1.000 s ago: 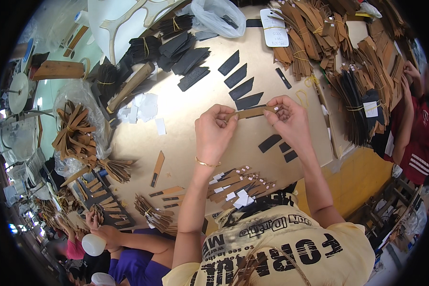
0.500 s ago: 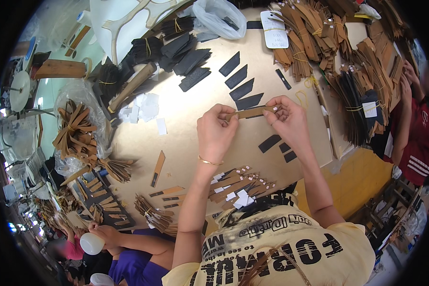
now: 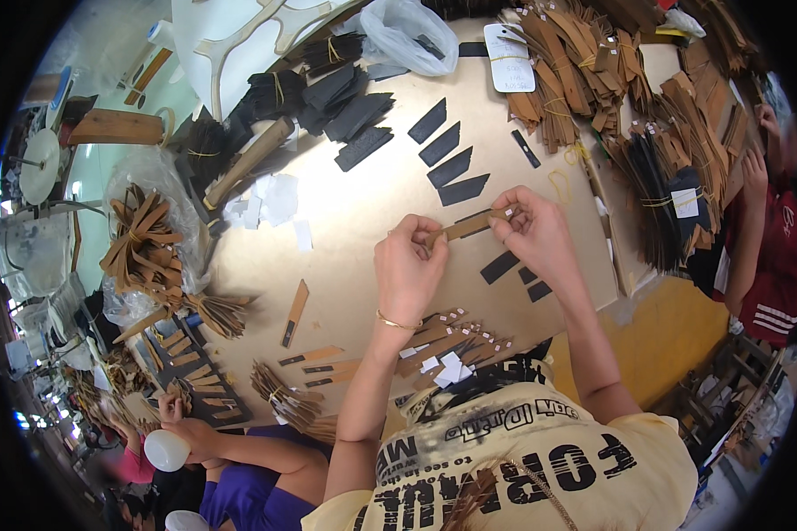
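Observation:
Between my two hands stretches a brown leather strip point(image 3: 466, 229) with a small white tag near its right end. My left hand point(image 3: 411, 265) pinches its left end, and my right hand point(image 3: 535, 232) pinches the right end. A dark edge shows along the strip's far side; whether it is a separate piece I cannot tell. Just beyond, several black slant-cut pieces point(image 3: 452, 166) lie in a fanned row. Close to my right wrist are a few more black pieces point(image 3: 500, 267). Tagged brown strips point(image 3: 456, 338) lie spread near my left forearm, with white paper slips point(image 3: 452, 371) among them.
Bundles of brown strips point(image 3: 562, 80) and a tied black bundle point(image 3: 655, 195) fill the far right. Black stacks point(image 3: 359, 115), a wooden mallet-like tool point(image 3: 248, 164) and a plastic bag point(image 3: 409, 35) lie far left. Co-workers' hands point(image 3: 756, 177) show at right and a co-worker's arm point(image 3: 266, 454) at lower left.
My left hand has come nearer and slightly right, while my right hand has come down a little. The brown strip now tilts, its left end lower.

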`<state>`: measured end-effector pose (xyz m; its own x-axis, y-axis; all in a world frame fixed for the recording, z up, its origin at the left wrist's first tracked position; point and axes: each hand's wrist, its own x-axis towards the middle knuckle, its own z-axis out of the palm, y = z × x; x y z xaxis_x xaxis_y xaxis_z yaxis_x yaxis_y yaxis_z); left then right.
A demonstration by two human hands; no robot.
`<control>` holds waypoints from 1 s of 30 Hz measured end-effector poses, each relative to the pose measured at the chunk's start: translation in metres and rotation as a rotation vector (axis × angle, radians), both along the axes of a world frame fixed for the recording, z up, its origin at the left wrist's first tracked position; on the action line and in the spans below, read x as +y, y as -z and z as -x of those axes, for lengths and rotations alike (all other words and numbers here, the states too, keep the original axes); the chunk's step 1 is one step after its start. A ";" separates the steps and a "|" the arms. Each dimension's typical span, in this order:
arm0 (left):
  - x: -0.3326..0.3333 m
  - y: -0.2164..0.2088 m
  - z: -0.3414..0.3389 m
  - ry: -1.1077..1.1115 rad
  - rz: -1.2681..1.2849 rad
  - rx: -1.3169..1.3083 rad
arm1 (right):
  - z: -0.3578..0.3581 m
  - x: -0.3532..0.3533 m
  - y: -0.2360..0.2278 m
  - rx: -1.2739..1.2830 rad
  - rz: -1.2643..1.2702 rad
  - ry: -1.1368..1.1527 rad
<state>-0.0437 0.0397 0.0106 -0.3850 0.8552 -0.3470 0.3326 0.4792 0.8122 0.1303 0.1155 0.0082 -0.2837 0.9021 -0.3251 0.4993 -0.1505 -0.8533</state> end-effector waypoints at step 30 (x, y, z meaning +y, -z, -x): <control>-0.024 0.016 -0.020 0.530 -0.401 0.629 | -0.011 -0.014 -0.005 0.074 -0.133 0.108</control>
<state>-0.0232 0.0156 -0.0050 0.0751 0.9850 0.1553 0.8659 -0.1417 0.4797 0.1411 0.1019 0.0134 -0.2012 0.9623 -0.1831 0.4215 -0.0837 -0.9030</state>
